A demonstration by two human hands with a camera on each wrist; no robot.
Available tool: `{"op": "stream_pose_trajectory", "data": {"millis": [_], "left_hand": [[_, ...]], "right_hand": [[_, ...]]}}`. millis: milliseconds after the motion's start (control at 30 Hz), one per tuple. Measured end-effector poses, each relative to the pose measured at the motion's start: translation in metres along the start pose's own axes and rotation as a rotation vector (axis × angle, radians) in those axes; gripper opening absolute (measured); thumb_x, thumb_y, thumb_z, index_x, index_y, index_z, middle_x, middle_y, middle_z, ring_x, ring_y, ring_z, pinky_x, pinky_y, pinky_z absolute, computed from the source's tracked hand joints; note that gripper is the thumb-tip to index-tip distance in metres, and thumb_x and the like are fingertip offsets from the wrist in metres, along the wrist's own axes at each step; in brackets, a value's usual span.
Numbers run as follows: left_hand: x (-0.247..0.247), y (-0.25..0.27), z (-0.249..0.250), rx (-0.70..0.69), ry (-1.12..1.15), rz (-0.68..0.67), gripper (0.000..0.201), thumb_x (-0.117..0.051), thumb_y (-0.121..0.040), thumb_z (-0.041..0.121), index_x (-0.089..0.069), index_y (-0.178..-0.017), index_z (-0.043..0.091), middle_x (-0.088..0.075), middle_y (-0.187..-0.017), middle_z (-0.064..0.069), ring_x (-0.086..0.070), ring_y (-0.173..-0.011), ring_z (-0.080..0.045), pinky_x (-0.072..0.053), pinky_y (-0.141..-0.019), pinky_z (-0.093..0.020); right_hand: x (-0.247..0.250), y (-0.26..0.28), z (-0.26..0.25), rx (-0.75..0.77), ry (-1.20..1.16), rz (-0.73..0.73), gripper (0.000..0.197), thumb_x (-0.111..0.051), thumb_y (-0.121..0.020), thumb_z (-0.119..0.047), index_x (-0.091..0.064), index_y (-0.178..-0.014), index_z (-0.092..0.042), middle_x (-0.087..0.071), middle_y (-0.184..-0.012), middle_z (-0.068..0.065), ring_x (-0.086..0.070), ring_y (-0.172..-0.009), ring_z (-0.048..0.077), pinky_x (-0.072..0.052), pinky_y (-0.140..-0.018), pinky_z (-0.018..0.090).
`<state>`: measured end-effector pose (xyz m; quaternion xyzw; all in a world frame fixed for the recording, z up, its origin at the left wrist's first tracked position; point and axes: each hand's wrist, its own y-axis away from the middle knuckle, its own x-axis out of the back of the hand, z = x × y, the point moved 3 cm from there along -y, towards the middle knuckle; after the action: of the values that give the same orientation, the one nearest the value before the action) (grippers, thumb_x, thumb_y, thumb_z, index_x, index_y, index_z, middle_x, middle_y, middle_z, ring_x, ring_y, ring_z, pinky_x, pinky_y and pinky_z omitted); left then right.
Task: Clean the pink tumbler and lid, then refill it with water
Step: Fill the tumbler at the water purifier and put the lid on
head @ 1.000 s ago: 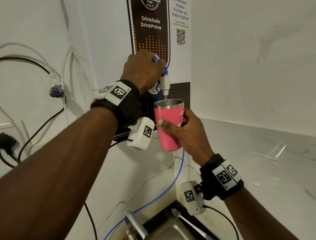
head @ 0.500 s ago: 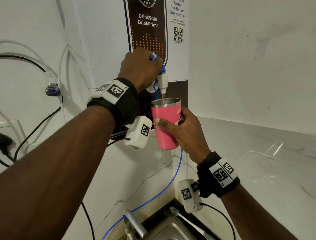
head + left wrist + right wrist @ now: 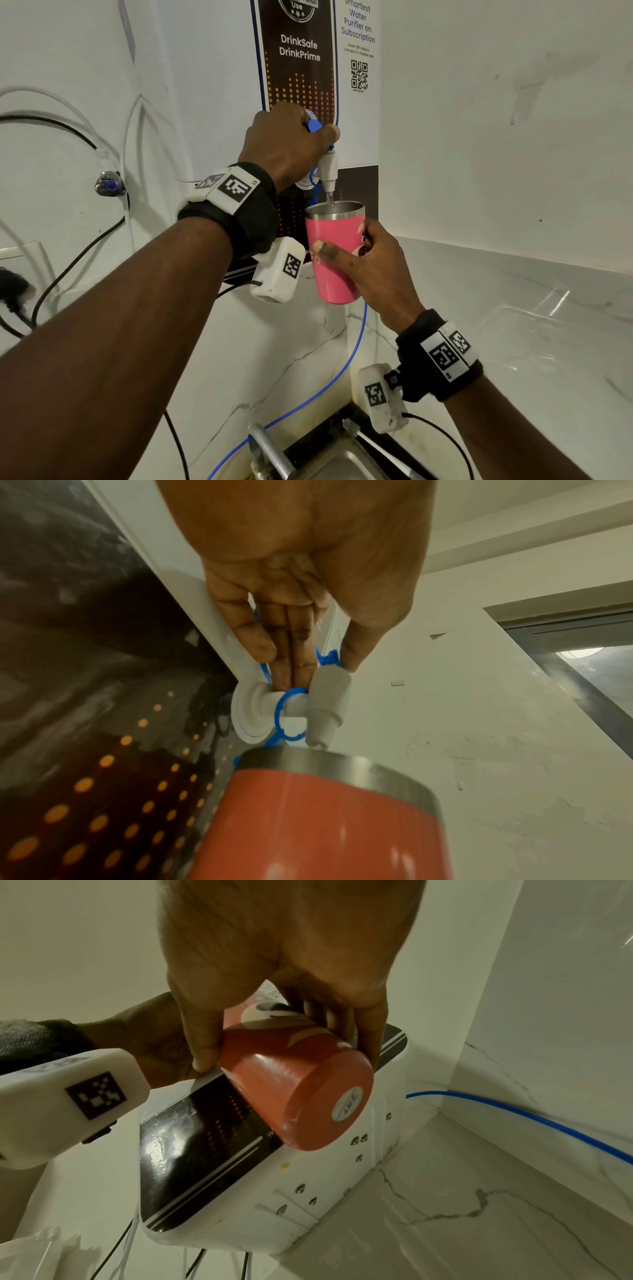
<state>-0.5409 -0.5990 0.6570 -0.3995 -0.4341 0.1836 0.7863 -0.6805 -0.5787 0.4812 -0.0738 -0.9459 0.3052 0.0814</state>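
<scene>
The right hand (image 3: 373,270) holds the pink tumbler (image 3: 334,253) upright in the air, thumb across the front and fingers curled round the far side; its steel rim sits just under the white tap (image 3: 327,171) of the wall-mounted water purifier (image 3: 298,51), and a thin stream of water runs from the spout into the open mouth; the left hand (image 3: 284,144) reaches up to the tap, thumb and fingers closed on the blue lever (image 3: 313,125) above the spout; a blue hose (image 3: 352,346) trails down the marble wall toward the sink (image 3: 329,459) below.
</scene>
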Motion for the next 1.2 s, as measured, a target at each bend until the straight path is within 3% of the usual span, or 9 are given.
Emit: {"op": "stream_pose_trajectory", "data": {"millis": [100,267,900,1200], "left_hand": [[0.0004,0.0004,-0.0004,-0.011,-0.012,-0.01,0.042,-0.065,-0.099,0.055,-0.069,-0.092,0.014,-0.065,-0.084,0.001,-0.058,-0.077,-0.018,-0.041,-0.073,-0.029],[-0.0002,-0.0006,-0.0018,-0.024,-0.006,-0.028,0.045,-0.065,-0.099,0.056,-0.072,-0.1,0.012,-0.07,-0.094,-0.004,-0.063,-0.087,-0.024,-0.047,-0.078,-0.034],[-0.0008,0.0,-0.0012,-0.025,-0.01,-0.057,0.038,-0.064,-0.101,0.056,-0.064,-0.098,0.018,-0.063,-0.092,0.0,-0.059,-0.086,-0.021,-0.041,-0.078,-0.032],[0.0002,0.0018,-0.0013,-0.029,0.004,-0.055,0.04,-0.063,-0.102,0.055,-0.064,-0.109,0.015,-0.063,-0.1,-0.001,-0.059,-0.093,-0.023,-0.043,-0.083,-0.034]], "right_hand": [[-0.0002,0.0003,0.0009,0.002,0.003,0.005,0.08,-0.076,-0.067,-0.068,-0.053,-0.13,-0.024,-0.066,-0.115,-0.004,-0.067,-0.099,0.018,-0.064,-0.085,0.042],[-0.0008,0.0007,0.0019,-0.005,-0.001,0.005,0.083,-0.077,-0.066,-0.068,-0.053,-0.133,-0.024,-0.066,-0.117,-0.004,-0.068,-0.1,0.019,-0.064,-0.086,0.044],[-0.0014,0.0008,0.0056,-0.022,0.01,-0.004,0.089,-0.075,-0.066,-0.069,-0.051,-0.138,-0.023,-0.065,-0.123,-0.002,-0.068,-0.103,0.02,-0.063,-0.088,0.045],[-0.0007,0.0015,0.0053,-0.027,0.008,-0.002,0.09,-0.075,-0.065,-0.069,-0.051,-0.139,-0.023,-0.065,-0.123,-0.002,-0.068,-0.104,0.021,-0.063,-0.089,0.046]]}}
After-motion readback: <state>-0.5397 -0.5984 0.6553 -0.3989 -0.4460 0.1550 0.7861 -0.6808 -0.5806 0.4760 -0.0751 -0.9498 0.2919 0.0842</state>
